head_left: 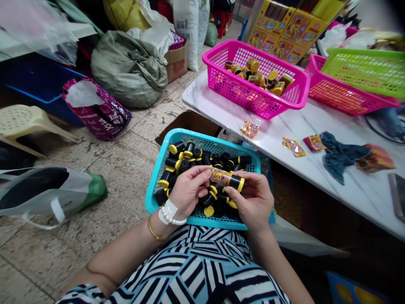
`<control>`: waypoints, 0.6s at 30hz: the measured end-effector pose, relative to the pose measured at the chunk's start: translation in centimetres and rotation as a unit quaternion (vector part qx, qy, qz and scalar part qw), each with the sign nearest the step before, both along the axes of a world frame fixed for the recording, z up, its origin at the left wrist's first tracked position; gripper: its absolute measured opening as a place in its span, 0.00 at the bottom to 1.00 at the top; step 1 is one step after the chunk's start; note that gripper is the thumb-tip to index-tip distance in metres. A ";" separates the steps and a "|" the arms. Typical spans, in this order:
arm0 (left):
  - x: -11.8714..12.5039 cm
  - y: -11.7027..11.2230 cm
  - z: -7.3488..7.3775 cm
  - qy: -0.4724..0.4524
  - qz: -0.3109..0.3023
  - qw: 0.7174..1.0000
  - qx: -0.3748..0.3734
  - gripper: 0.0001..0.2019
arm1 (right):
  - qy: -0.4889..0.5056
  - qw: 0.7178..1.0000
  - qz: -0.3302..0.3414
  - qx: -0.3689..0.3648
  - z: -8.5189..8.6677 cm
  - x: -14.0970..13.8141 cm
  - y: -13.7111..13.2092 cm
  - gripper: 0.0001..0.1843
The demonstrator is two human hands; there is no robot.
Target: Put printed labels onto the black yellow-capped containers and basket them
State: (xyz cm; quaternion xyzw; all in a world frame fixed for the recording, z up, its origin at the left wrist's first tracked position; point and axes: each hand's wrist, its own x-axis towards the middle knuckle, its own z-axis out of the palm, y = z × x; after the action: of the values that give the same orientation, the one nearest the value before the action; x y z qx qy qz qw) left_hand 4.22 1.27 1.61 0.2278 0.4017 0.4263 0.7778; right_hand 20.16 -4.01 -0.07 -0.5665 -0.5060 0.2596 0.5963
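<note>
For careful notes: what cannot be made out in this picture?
Head view:
Small print on the held tube: too fine and blurred.
Floor of the turquoise basket: hidden under black tubes.
Contents of the brown box behind that basket: dark, partly covered.
Dark flat object: cut off by right edge.

Left hand pinches printed yellow wrap; right hand grips black tube with yellow rim, wrap touching tube. Both hands above blue basket full of black-and-yellow tubes. On desk: pink basket holding yellow-wrapped tubes, printed packets, dark teal cloth. Left: grey-green sack on tiled floor.
</note>
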 end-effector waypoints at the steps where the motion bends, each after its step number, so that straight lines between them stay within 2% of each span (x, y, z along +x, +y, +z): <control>1: -0.1 0.0 0.1 0.003 -0.009 1.000 0.009 0.21 | 0.010 1.000 0.003 0.003 0.0 -0.1 0.0 0.20; 3: -0.3 0.1 0.2 0.008 -0.061 0.998 0.032 0.24 | 0.012 1.000 0.023 -0.001 -0.1 -0.2 0.0 0.20; 5: -0.5 0.2 0.1 0.023 -0.112 0.992 0.055 0.22 | -0.017 0.998 0.062 -0.018 -0.1 -0.1 0.0 0.19; 10: -0.6 0.4 -0.5 0.081 -0.123 0.986 0.081 0.17 | -0.121 0.984 0.120 -0.048 0.3 0.7 -0.4 0.20; 14: 0.5 0.5 -0.3 0.086 -0.156 0.980 0.094 0.23 | -0.180 0.979 0.096 -0.005 0.5 0.8 -0.5 0.21; 16: 0.8 0.6 -0.2 0.057 -0.159 0.982 0.082 0.30 | -0.192 0.979 0.064 0.020 0.4 0.9 -0.4 0.22; 18: 0.7 0.8 -0.1 0.038 -0.164 0.984 0.062 0.31 | -0.195 0.979 0.043 0.042 0.2 1.1 -0.3 0.25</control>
State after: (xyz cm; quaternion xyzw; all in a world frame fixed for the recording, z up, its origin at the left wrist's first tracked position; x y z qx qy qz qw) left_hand 4.89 2.11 1.46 0.3545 0.3604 0.3084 0.8058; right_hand 21.30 -4.33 0.17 -0.5584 -0.6472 0.1481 0.4974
